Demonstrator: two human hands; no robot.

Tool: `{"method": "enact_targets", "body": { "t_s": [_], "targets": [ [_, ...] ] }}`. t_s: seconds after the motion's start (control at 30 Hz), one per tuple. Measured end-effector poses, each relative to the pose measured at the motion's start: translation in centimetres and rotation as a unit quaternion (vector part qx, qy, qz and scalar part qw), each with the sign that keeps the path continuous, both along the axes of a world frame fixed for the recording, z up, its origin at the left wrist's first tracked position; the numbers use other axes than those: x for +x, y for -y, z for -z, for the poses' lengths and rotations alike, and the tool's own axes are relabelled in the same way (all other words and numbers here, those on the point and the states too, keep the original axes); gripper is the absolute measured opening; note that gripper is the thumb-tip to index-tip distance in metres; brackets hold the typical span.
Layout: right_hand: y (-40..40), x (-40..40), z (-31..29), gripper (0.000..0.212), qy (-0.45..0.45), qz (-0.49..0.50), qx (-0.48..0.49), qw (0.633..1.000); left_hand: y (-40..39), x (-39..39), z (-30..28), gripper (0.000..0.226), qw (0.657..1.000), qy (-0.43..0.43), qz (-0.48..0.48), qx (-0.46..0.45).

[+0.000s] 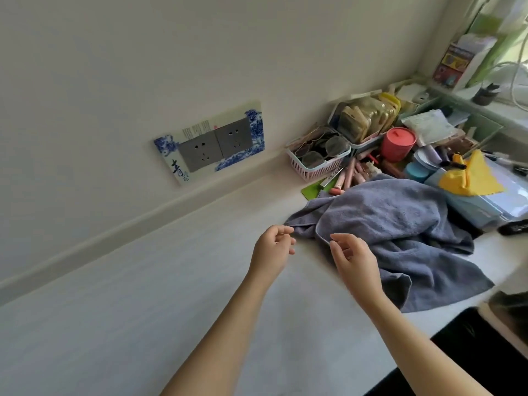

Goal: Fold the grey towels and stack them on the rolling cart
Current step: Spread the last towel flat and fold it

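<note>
We hold the left hand (273, 248) and right hand (350, 254) loosely curled, empty, just beside the grey towel (400, 224) edge.

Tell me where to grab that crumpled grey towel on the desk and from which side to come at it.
Take the grey towel by its pale hemmed edge, which curves down toward the near left corner, right in front of the left hand and the right hand. Come from the bare desk side: the far side is crowded by clutter, and pinching two points along that hem should let the bunched cloth shake out flat.
</note>
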State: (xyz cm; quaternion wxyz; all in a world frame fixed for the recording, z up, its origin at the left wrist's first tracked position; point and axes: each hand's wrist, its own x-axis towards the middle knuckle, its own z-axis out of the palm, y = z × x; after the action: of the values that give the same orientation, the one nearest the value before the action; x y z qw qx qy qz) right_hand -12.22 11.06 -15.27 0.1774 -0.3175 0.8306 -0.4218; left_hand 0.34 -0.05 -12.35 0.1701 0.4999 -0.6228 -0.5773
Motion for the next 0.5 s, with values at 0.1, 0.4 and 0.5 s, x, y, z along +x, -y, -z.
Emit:
{"method": "enact_targets", "body": {
  "t_s": [0.1,0.4,0.5],
  "targets": [
    [-0.5,-3.4,2.1,0.019,-0.036,0.004,0.053,0.998,0.0,-3.9,1.8,0.017,0.998,0.024,0.01,0.052],
    [-2.6,-7.6,5.2,0.018,-0.084,-0.032,0.103,0.991,0.0,-10.8,5.6,0.028,0.981,0.031,0.005,0.191],
    [-2.6,-7.9,5.5,0.025,-0.09,-0.04,0.085,0.991,0.2,-11.3,5.7,0.017,0.976,-0.012,-0.046,0.211]
  ]
}}
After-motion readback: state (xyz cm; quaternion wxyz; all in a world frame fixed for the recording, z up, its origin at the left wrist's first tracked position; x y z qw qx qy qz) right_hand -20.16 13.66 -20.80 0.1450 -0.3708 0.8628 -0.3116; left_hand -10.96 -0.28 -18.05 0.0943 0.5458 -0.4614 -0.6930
